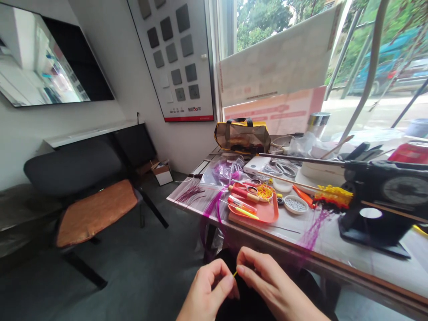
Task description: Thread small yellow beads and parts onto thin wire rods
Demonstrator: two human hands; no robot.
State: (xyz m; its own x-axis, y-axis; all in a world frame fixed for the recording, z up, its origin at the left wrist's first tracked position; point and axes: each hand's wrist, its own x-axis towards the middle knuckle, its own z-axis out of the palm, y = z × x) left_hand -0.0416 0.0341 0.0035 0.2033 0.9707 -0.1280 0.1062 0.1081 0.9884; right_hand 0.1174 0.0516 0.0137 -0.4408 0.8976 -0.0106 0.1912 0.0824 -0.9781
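My left hand (214,285) and my right hand (262,276) meet above my dark-clothed lap, in front of the table edge. A thin yellow piece (235,273) shows between their fingertips, both hands pinching it; most of it is hidden. Beyond them on the table sits an orange-red tray (272,216). It carries a yellow pen-like tool (246,212), a wooden-and-red handle (243,193) and a small dish of yellow and orange bits (265,192). Purple strands (214,207) hang over the edge to the tray's left.
Right of the tray are a bowl of small grey pieces (296,204), orange-handled pliers (303,196) and a rod with a yellow-black-red bundle (334,196). A black scale-like device (384,196) stands at the right. A mesh bag (242,137) rests behind; a chair (96,209) stands left.
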